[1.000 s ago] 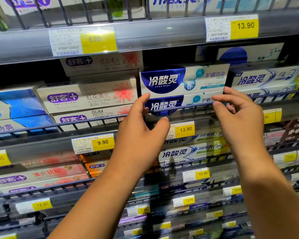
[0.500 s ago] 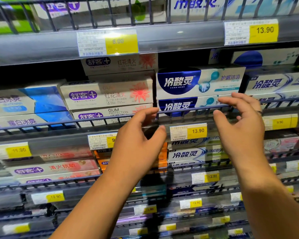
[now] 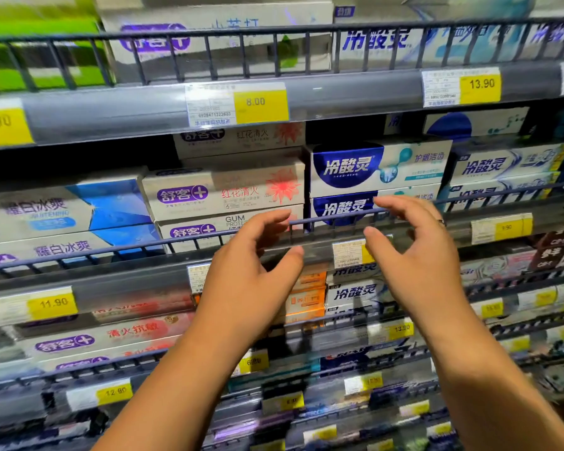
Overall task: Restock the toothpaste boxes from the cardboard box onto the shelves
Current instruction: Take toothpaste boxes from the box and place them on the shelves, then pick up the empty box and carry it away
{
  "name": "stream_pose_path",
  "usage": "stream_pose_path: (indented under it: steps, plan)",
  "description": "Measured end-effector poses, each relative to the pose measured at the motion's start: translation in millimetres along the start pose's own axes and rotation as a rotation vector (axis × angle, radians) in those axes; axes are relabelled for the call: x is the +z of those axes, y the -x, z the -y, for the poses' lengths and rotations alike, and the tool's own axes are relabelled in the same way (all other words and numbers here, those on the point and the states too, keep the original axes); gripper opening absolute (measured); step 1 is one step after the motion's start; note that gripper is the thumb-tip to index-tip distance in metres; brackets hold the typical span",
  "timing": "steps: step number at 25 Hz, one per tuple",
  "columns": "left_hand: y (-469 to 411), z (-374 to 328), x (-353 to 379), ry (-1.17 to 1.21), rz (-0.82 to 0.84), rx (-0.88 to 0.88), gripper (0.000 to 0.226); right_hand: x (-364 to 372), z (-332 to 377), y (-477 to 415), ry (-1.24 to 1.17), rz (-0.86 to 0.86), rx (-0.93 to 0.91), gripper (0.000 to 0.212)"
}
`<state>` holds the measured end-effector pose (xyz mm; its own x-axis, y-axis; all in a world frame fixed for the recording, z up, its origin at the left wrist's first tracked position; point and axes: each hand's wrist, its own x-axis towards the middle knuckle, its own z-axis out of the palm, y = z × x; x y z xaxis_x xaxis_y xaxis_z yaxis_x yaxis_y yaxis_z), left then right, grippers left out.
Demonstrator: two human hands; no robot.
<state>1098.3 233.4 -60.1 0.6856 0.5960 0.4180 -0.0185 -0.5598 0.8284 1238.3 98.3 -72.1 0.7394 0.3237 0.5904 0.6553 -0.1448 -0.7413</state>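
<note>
Both hands (image 3: pixel 332 255) have left the toothpaste boxes (image 3: pixel 376 167).

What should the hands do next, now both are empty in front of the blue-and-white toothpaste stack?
Probably draw both back and down for another box. The left hand and right hand are open and hold nothing, in front of the wire rail; the blue-and-white boxes sit squared behind it. The cardboard box is out of view.

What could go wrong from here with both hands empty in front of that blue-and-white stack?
1. The left hand and right hand are near the wire rail; a finger could snag it.
2. The top blue-and-white toothpaste box stands above the rail, so a knock might tip it off.
</note>
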Motion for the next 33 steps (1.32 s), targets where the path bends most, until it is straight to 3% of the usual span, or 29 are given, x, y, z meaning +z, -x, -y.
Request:
stream_pose_path:
  steps: [7, 15, 22, 33]
  plan:
    - [3, 1, -31, 0.109, 0.12, 0.061, 0.038, -1, 37, 32, 0.1, -0.072, 0.023, 0.034]
    - [36, 12, -4, 0.245, 0.412, 0.084, 0.04, -27, 44, 111, 0.288, -0.215, 0.182, 0.033]
    - [78, -3, 84, 0.331, 0.736, 0.09, 0.048, -93, 22, 186, 0.45, -0.395, 0.378, 0.037]
    - [167, -8, 269, 0.272, 1.128, 0.187, 0.07, -200, -83, 308, 0.454, -0.636, 0.746, 0.07]
